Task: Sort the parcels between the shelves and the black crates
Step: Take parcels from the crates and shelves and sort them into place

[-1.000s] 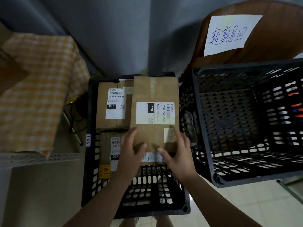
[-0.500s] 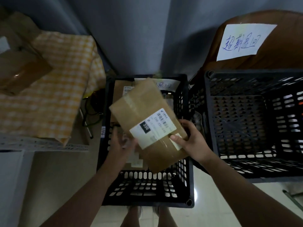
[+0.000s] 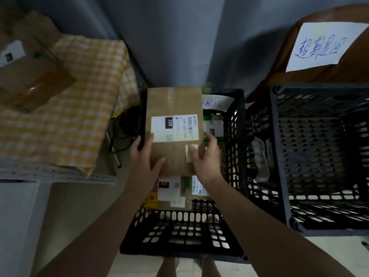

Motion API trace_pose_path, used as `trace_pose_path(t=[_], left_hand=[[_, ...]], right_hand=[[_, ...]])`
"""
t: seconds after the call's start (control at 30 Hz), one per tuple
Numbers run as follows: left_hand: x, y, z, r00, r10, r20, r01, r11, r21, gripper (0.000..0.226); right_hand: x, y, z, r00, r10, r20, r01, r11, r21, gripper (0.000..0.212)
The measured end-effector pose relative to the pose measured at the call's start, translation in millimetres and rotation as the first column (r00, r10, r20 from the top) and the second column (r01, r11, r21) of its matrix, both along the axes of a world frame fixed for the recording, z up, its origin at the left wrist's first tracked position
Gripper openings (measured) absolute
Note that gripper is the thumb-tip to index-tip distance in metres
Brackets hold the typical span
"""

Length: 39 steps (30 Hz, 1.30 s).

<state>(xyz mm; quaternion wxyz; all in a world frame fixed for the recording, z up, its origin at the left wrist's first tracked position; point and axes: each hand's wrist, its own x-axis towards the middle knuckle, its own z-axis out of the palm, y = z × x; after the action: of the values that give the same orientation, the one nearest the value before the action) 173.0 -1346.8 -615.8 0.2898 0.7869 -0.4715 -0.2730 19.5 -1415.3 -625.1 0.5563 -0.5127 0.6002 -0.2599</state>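
Observation:
A flat brown cardboard parcel [image 3: 174, 102] with a white label reading 220 sits over the left half of the nearer black crate [image 3: 179, 226]. My left hand [image 3: 144, 156] grips its near left edge, thumb on top. My right hand [image 3: 204, 158] holds the near right edge, slightly blurred, thumb on the top face. Beneath it, another parcel [image 3: 169, 191] with a 032 label lies in the crate. A second black crate [image 3: 279, 166] stands to the right; I see no parcel inside it.
A shelf [image 3: 60, 174] on the left carries a yellow checked bundle [image 3: 75, 100] and a cardboard box [image 3: 30, 84]. Behind the right crate a brown container bears a handwritten paper sign [image 3: 325, 47]. Grey wall behind, pale floor below.
Half a second ago the parcel was lifted and tilted diagonally. Now it lies square again, shifted to the left side of the crate, with both hands on its near edge.

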Motion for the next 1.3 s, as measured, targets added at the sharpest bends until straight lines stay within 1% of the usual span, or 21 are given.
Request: trace_pose_path(t=[0.03,0.07,0.1,0.13,0.17,0.2,0.27,0.37,0.5,0.57,0.63,0.7,0.77,0.83,0.87,0.9,0.97,1.03,1.1,1.17,1.3], left_hand=[[6,-8,-2,0.996,-0.073,0.057,0.069,0.996,0.064,0.074],[12,-14,-7,0.974,-0.186,0.129,0.162,0.971,0.175,0.080],[17,-18,-11,0.926,-0.318,0.202,0.248,0.919,0.306,0.090],[21,-20,-16,0.865,-0.427,0.263,0.299,0.860,0.414,0.099],[25,-21,-20,0.802,-0.497,0.331,0.321,0.826,0.462,0.105],[28,-22,-22,0.747,-0.533,0.396,0.336,0.818,0.467,0.107],[34,-24,-22,0.680,-0.568,0.464,0.390,0.816,0.426,0.106],[40,-25,-22,0.675,-0.595,0.437,0.419,0.796,0.437,0.104],[39,-31,-15,0.671,-0.624,0.399,0.417,0.764,0.492,0.105],[38,-35,-9,0.677,-0.634,0.374,0.412,0.747,0.521,0.103],[38,-37,2,0.675,-0.641,0.365,0.407,0.737,0.540,0.093],[38,-37,17,0.678,-0.625,0.386,0.394,0.753,0.526,0.082],[39,-35,35,0.683,-0.593,0.427,0.370,0.785,0.497,0.074],[39,-31,60,0.677,-0.547,0.492,0.333,0.824,0.458,0.068],[40,-30,74,0.670,-0.515,0.535,0.305,0.847,0.435,0.065],[40,-28,91,0.670,-0.473,0.572,0.269,0.873,0.407,0.063],[38,-25,132,0.670,-0.375,0.641,0.192,0.921,0.338,0.061],[32,-15,171,0.637,-0.279,0.719,0.129,0.958,0.257,0.059],[19,5,204,0.633,-0.183,0.752,0.065,0.981,0.184,0.059],[1,30,232,0.641,-0.098,0.761,-0.006,0.991,0.133,0.058],[-26,78,298,0.623,0.040,0.781,-0.168,0.982,0.084,0.063]], right_hand=[[8,-5,-2,1.000,0.022,-0.004,-0.022,1.000,-0.001,0.060],[15,-8,-5,0.998,0.060,-0.024,-0.060,0.998,0.010,0.059],[21,-11,-7,0.994,0.096,-0.054,-0.095,0.995,0.016,0.059],[25,-13,-9,0.989,0.115,-0.089,-0.114,0.993,0.013,0.060],[27,-15,-10,0.986,0.116,-0.117,-0.117,0.993,0.003,0.059],[29,-16,-10,0.983,0.113,-0.146,-0.116,0.993,-0.013,0.058],[28,-16,-11,0.973,0.135,-0.187,-0.146,0.988,-0.042,0.056],[22,-16,-14,0.935,0.230,-0.271,-0.258,0.963,-0.074,0.056],[19,-24,-12,0.852,0.335,-0.403,-0.380,0.925,-0.035,0.055],[17,-29,-5,0.790,0.404,-0.462,-0.449,0.893,0.012,0.058],[14,-33,8,0.697,0.466,-0.545,-0.511,0.856,0.079,0.061],[10,-37,26,0.602,0.484,-0.636,-0.556,0.825,0.102,0.061],[8,-42,47,0.491,0.472,-0.732,-0.627,0.775,0.079,0.060],[6,-49,68,0.383,0.439,-0.813,-0.715,0.698,0.040,0.059],[6,-52,81,0.342,0.416,-0.843,-0.754,0.656,0.017,0.059],[6,-56,96,0.323,0.388,-0.863,-0.784,0.620,-0.014,0.059],[8,-59,131,0.342,0.335,-0.878,-0.819,0.564,-0.104,0.058],[7,-54,169,0.391,0.306,-0.868,-0.837,0.510,-0.198,0.057],[1,-43,206,0.437,0.297,-0.849,-0.851,0.442,-0.284,0.055],[-8,-31,237,0.461,0.297,-0.837,-0.864,0.368,-0.345,0.055],[-10,-4,304,0.472,0.297,-0.830,-0.880,0.211,-0.425,0.055]])
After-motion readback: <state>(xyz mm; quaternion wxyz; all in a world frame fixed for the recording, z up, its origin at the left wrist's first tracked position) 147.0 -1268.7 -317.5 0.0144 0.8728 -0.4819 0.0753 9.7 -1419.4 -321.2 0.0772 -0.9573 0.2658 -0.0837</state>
